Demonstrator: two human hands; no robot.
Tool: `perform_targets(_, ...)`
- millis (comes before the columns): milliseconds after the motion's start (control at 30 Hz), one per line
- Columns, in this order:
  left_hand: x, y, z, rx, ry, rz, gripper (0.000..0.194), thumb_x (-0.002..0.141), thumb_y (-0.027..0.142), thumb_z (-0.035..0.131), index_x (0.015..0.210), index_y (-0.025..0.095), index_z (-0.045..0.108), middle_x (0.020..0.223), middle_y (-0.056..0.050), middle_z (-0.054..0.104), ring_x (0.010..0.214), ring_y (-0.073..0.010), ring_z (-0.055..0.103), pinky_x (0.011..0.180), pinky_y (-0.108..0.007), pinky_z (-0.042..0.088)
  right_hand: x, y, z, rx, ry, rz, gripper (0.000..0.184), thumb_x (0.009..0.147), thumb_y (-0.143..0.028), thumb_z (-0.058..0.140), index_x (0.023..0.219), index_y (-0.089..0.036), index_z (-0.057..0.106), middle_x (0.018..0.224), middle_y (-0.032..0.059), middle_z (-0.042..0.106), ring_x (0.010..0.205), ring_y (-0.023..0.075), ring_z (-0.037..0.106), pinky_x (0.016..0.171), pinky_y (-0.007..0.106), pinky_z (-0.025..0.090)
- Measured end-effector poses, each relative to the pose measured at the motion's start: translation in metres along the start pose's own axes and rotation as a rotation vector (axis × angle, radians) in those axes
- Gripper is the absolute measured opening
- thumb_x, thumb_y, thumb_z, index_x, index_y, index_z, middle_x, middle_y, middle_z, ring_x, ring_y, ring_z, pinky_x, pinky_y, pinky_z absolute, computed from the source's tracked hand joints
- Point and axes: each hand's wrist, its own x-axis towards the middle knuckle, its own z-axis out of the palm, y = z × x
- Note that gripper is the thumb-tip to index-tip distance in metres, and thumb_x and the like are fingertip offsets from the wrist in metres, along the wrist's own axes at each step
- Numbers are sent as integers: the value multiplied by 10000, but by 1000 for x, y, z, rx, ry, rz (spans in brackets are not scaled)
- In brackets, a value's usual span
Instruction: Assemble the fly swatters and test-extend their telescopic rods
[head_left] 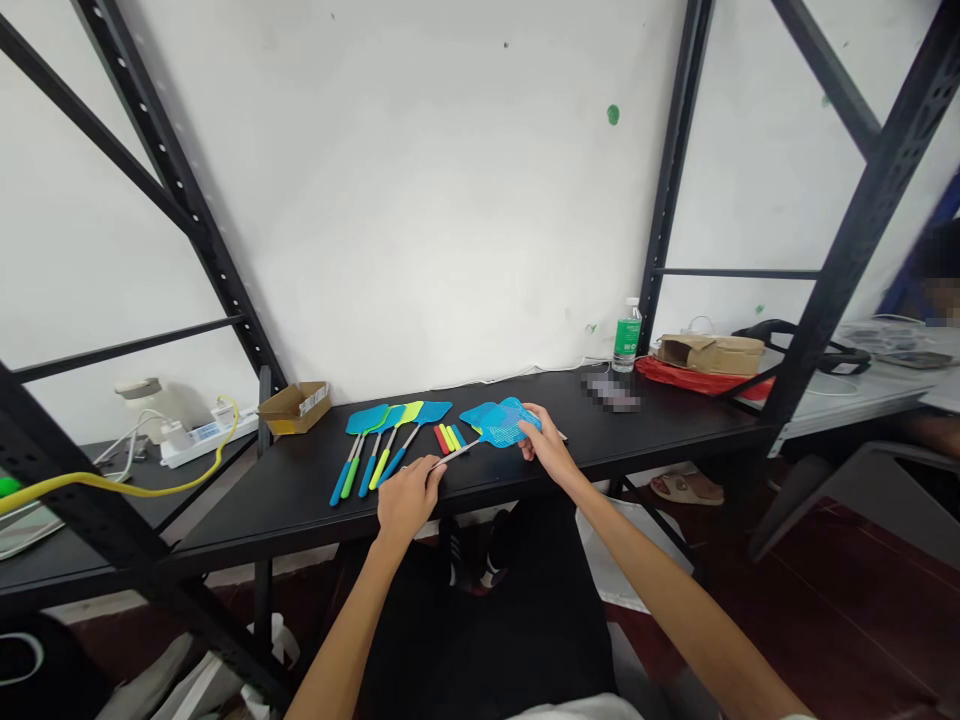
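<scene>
A blue fly swatter (501, 424) with a thin metal rod is between my two hands over the black table. My right hand (550, 450) is closed on the edge of its mesh head. The fingers of my left hand (409, 492) are closed at the rod's lower end. Under and behind this head lie other swatter heads, partly hidden. Short coloured handle grips (448, 438) in red, yellow, green and blue lie just left of the rod. Farther left, several fly swatters with handles (367, 468) lie side by side, their blue and green heads towards the wall.
An open cardboard box (296, 410) stands at the table's left end. A water bottle (628, 336) stands at the back right, near a brown package (709, 354) on a red bag (675, 377). Black rack posts (673, 170) frame the table (285, 500). A yellow cable (150, 490) hangs at left.
</scene>
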Motion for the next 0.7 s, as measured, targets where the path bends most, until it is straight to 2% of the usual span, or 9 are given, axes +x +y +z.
perform_targets(300, 0, 2, -2, -3, -8, -17, 374, 1014, 438, 330, 1044, 264, 659, 934, -27, 730, 806, -196, 648, 565, -284, 269, 0, 2, 1, -54, 34, -15, 431, 839, -429, 565, 1182, -246, 379, 612, -89, 572, 422, 115, 513, 437, 220, 405)
perform_targets(700, 1, 4, -4, 5, -24, -28, 377, 1016, 437, 321, 1048, 265, 656, 930, -28, 730, 800, -196, 647, 561, -278, 267, -2, 2, 0, -128, 22, -34, 439, 841, -459, 560, 1162, -253, 343, 629, -90, 577, 433, 122, 529, 452, 227, 426)
